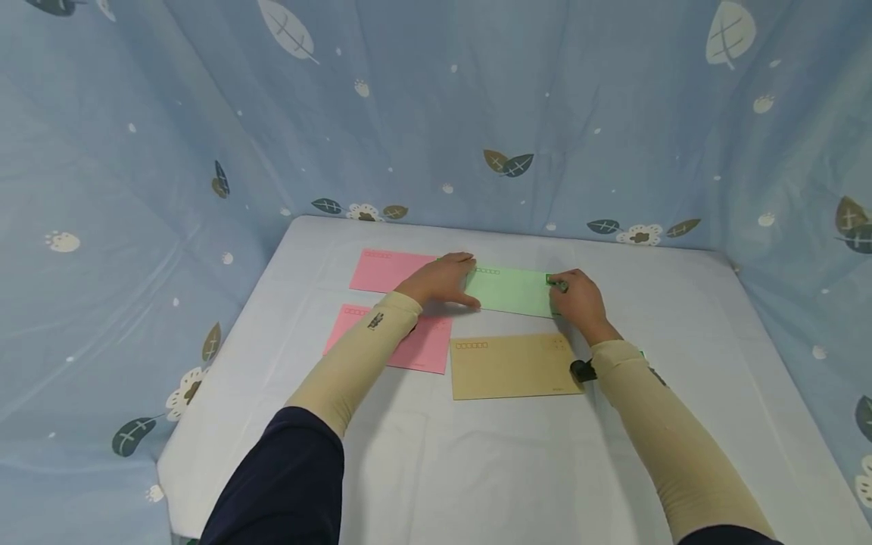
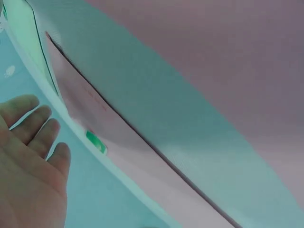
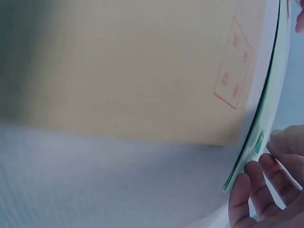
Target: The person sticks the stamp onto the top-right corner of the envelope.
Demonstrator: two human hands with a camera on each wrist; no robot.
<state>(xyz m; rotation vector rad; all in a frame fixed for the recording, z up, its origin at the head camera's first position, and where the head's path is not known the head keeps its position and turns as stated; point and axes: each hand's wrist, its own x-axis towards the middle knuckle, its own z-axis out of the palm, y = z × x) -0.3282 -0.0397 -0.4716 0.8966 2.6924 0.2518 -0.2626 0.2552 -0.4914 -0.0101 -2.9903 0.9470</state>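
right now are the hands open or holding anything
Left hand: open, fingers extended, at the left end of the green envelope.
Right hand: fingers at a small green piece by that envelope's right end; can't tell whether gripping it.

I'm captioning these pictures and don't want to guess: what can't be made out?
Head: upper pink envelope, right part hidden by left hand.
Head: lower pink envelope, partly hidden by left sleeve.
Head: tan envelope, corner print too small to read.
Right wrist: tan envelope, cut off by frame edge.
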